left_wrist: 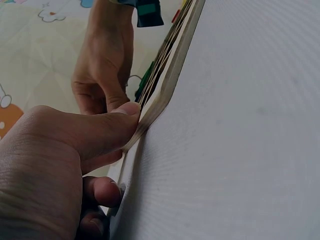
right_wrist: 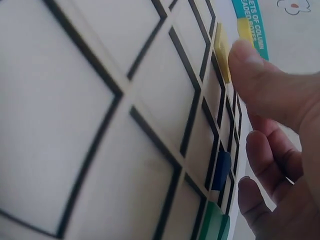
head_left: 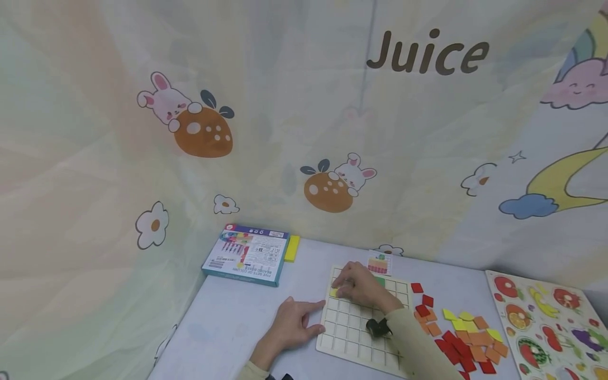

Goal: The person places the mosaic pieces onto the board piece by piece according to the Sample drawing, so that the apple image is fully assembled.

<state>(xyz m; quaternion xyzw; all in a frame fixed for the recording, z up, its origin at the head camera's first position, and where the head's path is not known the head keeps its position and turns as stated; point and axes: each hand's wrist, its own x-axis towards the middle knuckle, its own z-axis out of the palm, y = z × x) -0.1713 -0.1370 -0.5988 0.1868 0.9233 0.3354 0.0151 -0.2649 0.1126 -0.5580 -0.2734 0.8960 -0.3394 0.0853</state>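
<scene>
Now right hand [head_left: 361, 287] presses a yellow tile [head_left: 334, 292] into the grid board [head_left: 349, 335] near its far-left corner, fingers curled on it; left hand [head_left: 292, 327] lies flat on the tabletop [head_left: 233, 316], grip relaxed, thumb touching the board's left edge; loose tiles [head_left: 463, 338] right of board

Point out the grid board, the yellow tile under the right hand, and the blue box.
grid board [head_left: 349, 338], head view, bare cells near its front left corner.
yellow tile [right_wrist: 222, 52], right wrist view, its top face.
blue box [head_left: 247, 254], head view, middle of its printed face.
</scene>
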